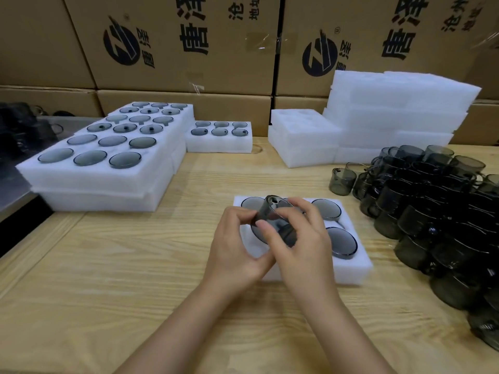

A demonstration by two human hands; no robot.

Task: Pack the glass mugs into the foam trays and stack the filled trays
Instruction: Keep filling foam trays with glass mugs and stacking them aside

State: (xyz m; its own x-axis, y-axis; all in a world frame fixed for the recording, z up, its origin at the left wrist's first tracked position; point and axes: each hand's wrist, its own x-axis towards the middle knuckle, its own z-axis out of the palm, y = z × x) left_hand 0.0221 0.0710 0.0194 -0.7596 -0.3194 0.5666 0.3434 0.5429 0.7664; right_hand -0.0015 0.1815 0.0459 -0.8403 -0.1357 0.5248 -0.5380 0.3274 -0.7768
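Observation:
A white foam tray [359, 268] lies on the wooden table in front of me. Smoky grey glass mugs sit in its pockets: one at the back right [325, 209], one at the front right [343, 242], one at the back left [249, 202]. Both hands hold another grey mug [275, 220], tilted, just above the tray's left side. My left hand [235, 247] pinches its left edge; my right hand [299, 238] grips it from the right, thumb on the glass. The pocket beneath is hidden.
A heap of loose grey mugs [432, 211] fills the right side. Filled foam trays are stacked at the left [102, 168], with a small filled tray [218, 136] behind. Empty foam trays [391, 112] pile up at the back right. Cardboard boxes [189, 44] wall the rear.

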